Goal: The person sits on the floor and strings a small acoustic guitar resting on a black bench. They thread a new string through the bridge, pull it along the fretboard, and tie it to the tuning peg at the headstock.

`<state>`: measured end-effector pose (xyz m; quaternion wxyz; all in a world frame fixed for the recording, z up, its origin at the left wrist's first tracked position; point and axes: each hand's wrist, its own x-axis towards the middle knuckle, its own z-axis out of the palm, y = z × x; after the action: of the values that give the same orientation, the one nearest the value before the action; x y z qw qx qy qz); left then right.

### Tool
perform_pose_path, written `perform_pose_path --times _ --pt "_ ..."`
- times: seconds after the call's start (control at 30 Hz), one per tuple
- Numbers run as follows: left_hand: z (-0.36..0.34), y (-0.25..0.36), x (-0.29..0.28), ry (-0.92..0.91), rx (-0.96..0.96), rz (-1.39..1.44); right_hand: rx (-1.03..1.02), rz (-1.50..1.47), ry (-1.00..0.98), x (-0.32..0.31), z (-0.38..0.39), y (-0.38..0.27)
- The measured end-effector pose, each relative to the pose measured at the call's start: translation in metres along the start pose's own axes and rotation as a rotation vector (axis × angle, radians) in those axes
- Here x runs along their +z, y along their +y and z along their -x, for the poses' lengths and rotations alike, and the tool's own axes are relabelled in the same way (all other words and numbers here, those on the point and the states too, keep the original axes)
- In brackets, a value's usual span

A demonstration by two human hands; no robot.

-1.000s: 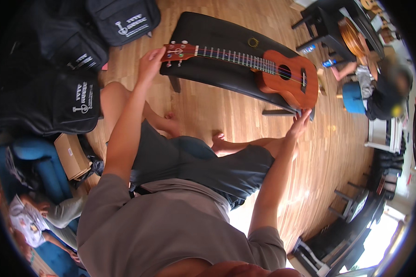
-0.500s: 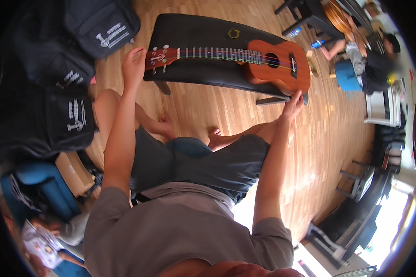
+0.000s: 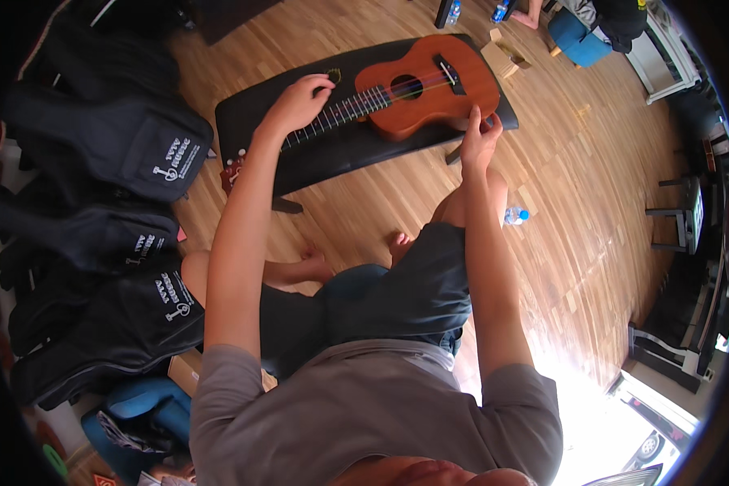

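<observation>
An orange-brown ukulele [image 3: 462,69] lies face up across a black padded bench [image 3: 267,93], its headstock [image 3: 234,168] toward the lower left. My left hand [image 3: 298,104] is raised over the neck, fingers curled at a small yellow-green coil [image 3: 334,76] on the bench's far side; whether the coil is between the fingertips I cannot tell. My right hand [image 3: 478,142] grips the lower edge of the ukulele's body at the bench's right end.
Several black instrument bags [image 3: 105,146] crowd the left. Water bottles [image 3: 516,216] and a cardboard box [image 3: 502,57] are on the wooden floor. Another person's foot [image 3: 530,18] is beside a blue stool [image 3: 575,36]. A chair [image 3: 684,215] and keyboard stand [image 3: 664,356] line the right.
My left hand has left the headstock and moved right toward the coil. My right hand stays at the ukulele's body. The view has turned, so the bench now slants up to the right.
</observation>
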<state>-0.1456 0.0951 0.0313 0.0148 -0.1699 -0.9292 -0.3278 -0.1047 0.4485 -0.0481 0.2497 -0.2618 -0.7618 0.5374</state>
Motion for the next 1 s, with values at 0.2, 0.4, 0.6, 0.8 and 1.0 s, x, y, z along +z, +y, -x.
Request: perform_pose_path --times 0.2,0.4,0.6,0.8,1.0 --pt "-0.066 -0.028 0.042 -0.194 -0.331 -0.315 -0.138 -0.004 0.084 0.011 -0.001 0.007" --pt "-0.071 -0.034 0.057 -0.019 -0.368 -0.454 -0.105 0.081 0.062 0.003 0.001 -0.001" --pt "-0.074 -0.080 0.021 0.283 -0.340 0.156 -0.109 0.096 0.048 0.013 0.009 -0.020" --pt "0.052 0.065 -0.012 0.385 -0.160 0.494 -0.185 0.158 0.059 -0.009 -0.002 0.003" --pt "0.213 0.078 0.051 0.397 -0.580 0.956 -0.437 0.226 0.169 -0.011 0.014 -0.016"
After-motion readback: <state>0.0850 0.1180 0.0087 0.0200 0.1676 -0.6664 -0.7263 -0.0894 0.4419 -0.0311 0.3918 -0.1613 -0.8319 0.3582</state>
